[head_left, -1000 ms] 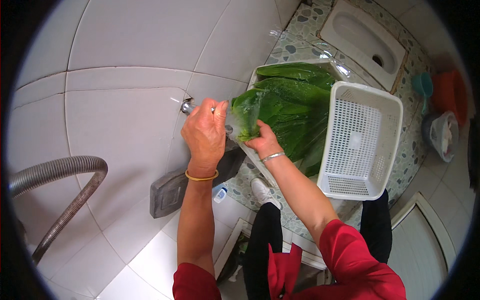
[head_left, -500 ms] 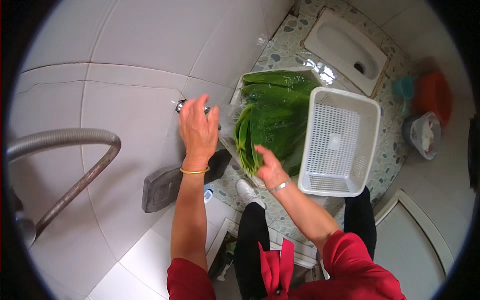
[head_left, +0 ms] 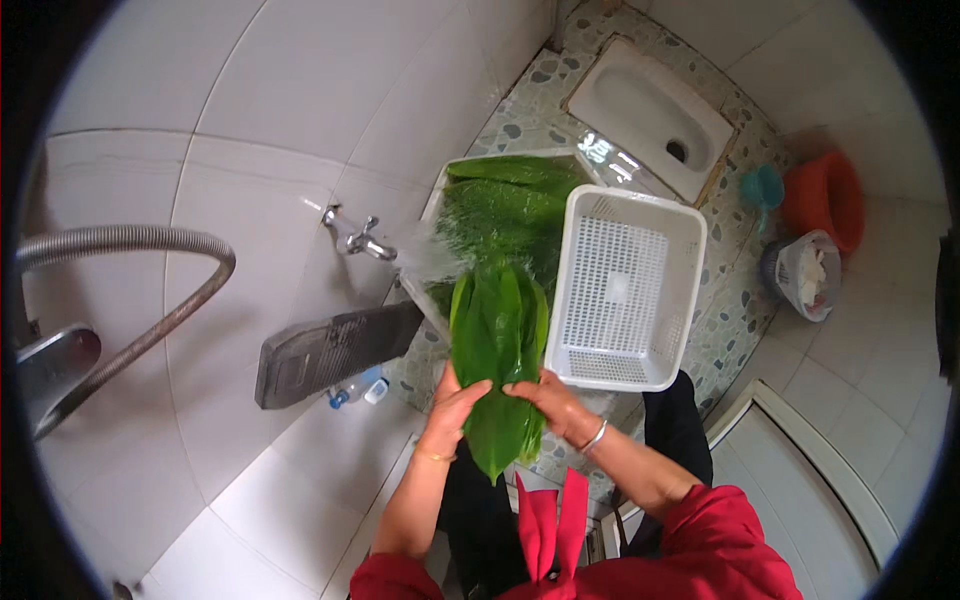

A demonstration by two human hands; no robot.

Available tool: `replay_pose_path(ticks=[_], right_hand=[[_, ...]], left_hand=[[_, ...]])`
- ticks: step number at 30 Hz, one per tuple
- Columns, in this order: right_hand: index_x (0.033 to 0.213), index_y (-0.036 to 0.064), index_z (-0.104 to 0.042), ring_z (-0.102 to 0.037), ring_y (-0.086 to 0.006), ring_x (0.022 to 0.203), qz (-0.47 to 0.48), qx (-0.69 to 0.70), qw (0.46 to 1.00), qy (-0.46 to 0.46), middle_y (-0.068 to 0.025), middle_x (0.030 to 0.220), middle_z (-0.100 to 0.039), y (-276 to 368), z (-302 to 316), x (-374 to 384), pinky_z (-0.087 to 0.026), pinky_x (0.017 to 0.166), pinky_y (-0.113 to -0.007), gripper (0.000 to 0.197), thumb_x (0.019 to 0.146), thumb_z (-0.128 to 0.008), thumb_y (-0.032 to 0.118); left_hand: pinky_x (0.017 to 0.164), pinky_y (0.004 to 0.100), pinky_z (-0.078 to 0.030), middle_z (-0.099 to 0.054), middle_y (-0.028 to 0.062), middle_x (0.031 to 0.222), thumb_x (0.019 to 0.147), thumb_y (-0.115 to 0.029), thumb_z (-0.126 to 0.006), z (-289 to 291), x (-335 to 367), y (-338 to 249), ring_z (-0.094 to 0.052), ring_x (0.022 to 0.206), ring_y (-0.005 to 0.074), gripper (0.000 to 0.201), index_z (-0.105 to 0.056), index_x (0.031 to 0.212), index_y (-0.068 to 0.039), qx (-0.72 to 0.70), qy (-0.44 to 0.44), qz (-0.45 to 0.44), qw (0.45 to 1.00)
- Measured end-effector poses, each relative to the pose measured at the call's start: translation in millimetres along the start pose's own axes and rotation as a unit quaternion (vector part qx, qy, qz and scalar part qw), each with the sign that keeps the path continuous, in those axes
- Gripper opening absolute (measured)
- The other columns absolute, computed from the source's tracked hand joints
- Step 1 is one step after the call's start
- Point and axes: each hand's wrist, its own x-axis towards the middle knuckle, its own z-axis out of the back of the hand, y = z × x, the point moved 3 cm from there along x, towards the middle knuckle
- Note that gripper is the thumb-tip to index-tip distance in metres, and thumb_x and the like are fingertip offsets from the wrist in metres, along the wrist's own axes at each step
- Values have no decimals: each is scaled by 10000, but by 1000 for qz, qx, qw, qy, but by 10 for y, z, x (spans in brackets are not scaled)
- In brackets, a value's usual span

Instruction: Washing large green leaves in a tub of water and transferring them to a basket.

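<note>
Between my two hands I hold a bunch of long green leaves (head_left: 497,345), its pointed ends toward me. My left hand (head_left: 455,405) grips the bunch's left side with the thumb on top. From the right, my right hand (head_left: 552,402) closes round it in the same way, thumbs almost meeting. The bunch's far end lies under water running from a metal tap (head_left: 368,242) on the wall. More leaves (head_left: 510,205) lie wet in a pale basin (head_left: 432,212) beyond. A white perforated basket (head_left: 697,290) rests at the basin's right side.
A dark ribbed washboard (head_left: 335,352) leans by the left wall, small bottles (head_left: 358,388) beside it. A squat toilet (head_left: 650,105) is set in the floor at the far right. An orange bucket (head_left: 825,205), a teal dipper (head_left: 762,187) and a bagged bin (head_left: 805,275) stand right.
My left hand has left the tap, and water now sprays out strongly. Both hands have come together nearer me, lifting a bunch of leaves from the basin.
</note>
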Motion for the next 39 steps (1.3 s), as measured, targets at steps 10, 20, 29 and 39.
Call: replay_pose_path(ticks=[10, 20, 29, 39], right_hand=[[1091, 10, -516, -614, -135, 768, 28, 17, 999, 14, -53, 904, -612, 148, 317, -646, -517, 673, -250, 349, 755, -610, 21], [1159, -11, -456, -614, -208, 854, -92, 96, 991, -30, -105, 1015, -582, 87, 759, -1257, -529, 720, -327, 441, 742, -601, 5], [1131, -13, -488, -599, -176, 806, 10, -45, 997, 54, -81, 973, -598, 280, 506, -491, -491, 735, -289, 435, 722, -631, 28], [1151, 0, -482, -570, -155, 871, -27, -56, 998, -31, -68, 996, -585, 20, 954, -601, -477, 770, -291, 445, 727, -616, -8]], left_hand=[[1010, 480, -204, -389, 201, 1229, 818, -240, -549, -140, 626, -1711, -344, 1173, 342, 519, -353, 1228, 10, 649, -256, -448, 559], [1000, 493, -227, -568, 98, 806, 840, -133, -466, 198, 578, -1584, -543, 863, 272, 138, -546, 791, -32, 594, -172, -476, 625], [1016, 447, -224, -419, 180, 1231, 830, -103, -494, -77, 505, -1203, -346, 1201, 327, 399, -399, 1208, -18, 603, -220, -467, 609], [945, 328, -330, -389, 78, 1269, 849, -385, -527, -330, 239, 900, -390, 1149, 189, 627, -232, 1322, -99, -56, -44, 53, 996]])
